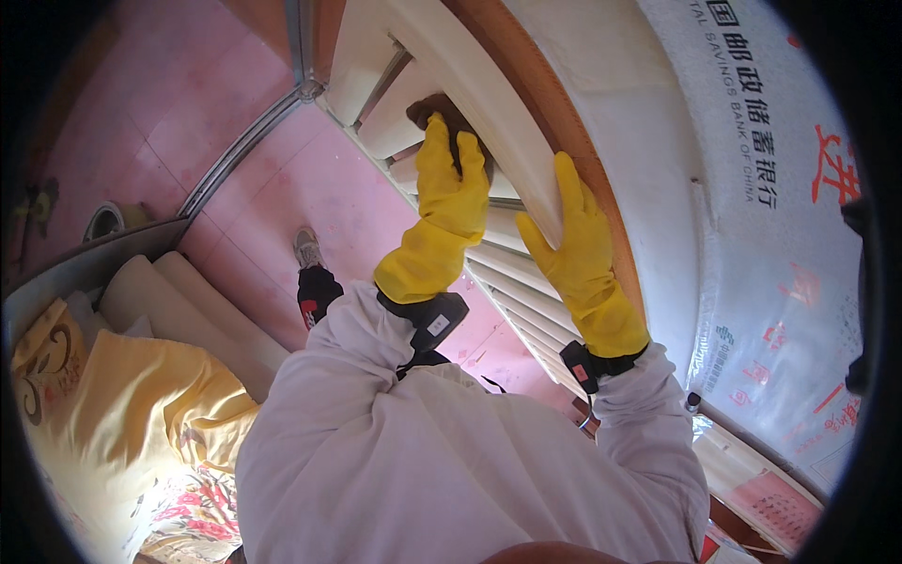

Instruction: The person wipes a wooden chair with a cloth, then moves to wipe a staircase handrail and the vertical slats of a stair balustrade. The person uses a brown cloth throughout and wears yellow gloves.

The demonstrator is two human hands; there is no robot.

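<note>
A white slatted radiator (525, 268) runs along the wall below a wood-edged ledge (588, 155). My left hand (454, 180), in a yellow rubber glove, presses a dark brown cloth (440, 106) against the radiator's front, near its upper end in the picture. My right hand (585, 243), in a matching glove, rests with spread fingers on the radiator's pale top rail beside the ledge's edge. It holds nothing. Dark bands with small boxes sit at both wrists.
A metal door track (243, 151) crosses the pink tiled floor (282, 190). At the left stand a roll of tape (113, 220), pale rolled material (190, 310) and yellow fabric (141, 395). Printed plastic sheeting (761, 282) covers the surface at the right.
</note>
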